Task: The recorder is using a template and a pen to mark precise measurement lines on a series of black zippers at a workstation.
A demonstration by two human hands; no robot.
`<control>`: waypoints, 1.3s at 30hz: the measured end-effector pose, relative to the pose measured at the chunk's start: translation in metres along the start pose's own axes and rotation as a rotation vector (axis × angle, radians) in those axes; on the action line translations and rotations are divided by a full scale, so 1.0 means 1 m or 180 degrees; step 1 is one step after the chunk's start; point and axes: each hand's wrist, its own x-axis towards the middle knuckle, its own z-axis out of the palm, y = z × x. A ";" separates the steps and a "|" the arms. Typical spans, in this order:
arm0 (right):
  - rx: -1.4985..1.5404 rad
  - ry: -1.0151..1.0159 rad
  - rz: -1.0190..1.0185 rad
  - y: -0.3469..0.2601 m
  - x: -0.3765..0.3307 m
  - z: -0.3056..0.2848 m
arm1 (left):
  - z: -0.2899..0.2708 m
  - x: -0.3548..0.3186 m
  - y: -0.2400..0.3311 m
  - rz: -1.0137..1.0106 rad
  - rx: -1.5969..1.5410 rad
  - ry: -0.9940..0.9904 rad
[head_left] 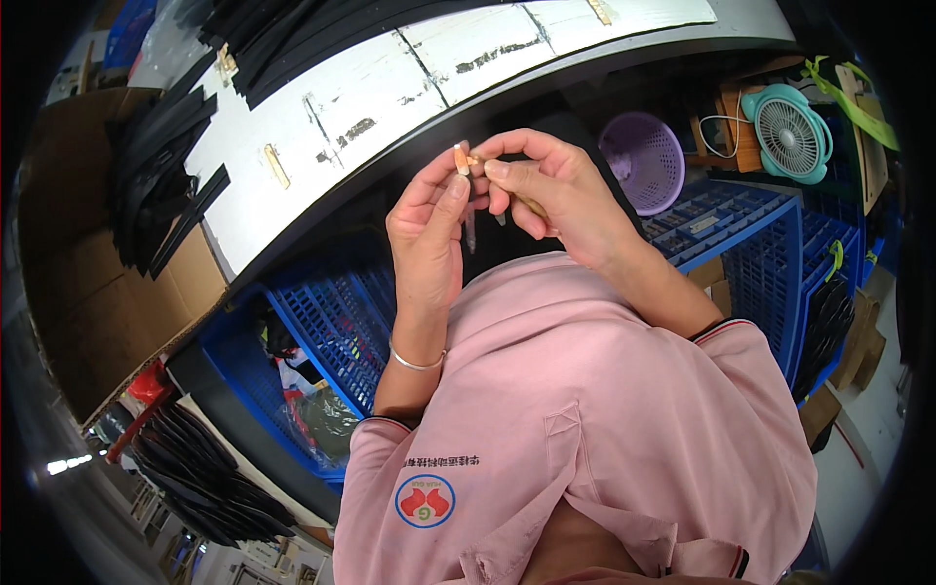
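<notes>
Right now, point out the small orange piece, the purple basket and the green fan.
small orange piece (461, 158), head view, on its upper end above the fingertips.
purple basket (643, 161), head view, on its mesh inner wall.
green fan (788, 133), head view, on the front grille.

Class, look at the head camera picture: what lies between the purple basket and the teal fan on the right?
In the head view, a white cord and brown cardboard pieces lie between the purple basket and the teal fan.

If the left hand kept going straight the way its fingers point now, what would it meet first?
The left hand points up and away toward the white worktable. Beyond the small orange piece it pinches together with the right hand, the table's dark front edge looks first in line, though depth is unclear.
</notes>
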 end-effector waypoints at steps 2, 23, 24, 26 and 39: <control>-0.0087 0.0035 -0.0019 -0.003 -0.002 0.002 | 0.000 0.000 -0.001 0.0151 -0.0003 -0.0012; -0.1300 0.0404 -0.0987 0.001 0.004 -0.003 | 0.005 -0.005 0.005 -0.0069 -0.0070 0.0060; -0.1300 0.0407 -0.0984 0.002 0.006 -0.006 | 0.005 -0.006 0.006 -0.0073 -0.0071 0.0061; -0.1641 0.0606 -0.1258 0.006 0.010 -0.013 | 0.005 -0.008 0.009 -0.0161 -0.0202 -0.0109; -0.1250 0.1327 -0.1402 -0.019 0.008 -0.070 | 0.004 -0.008 0.003 -0.0452 -0.0186 -0.0338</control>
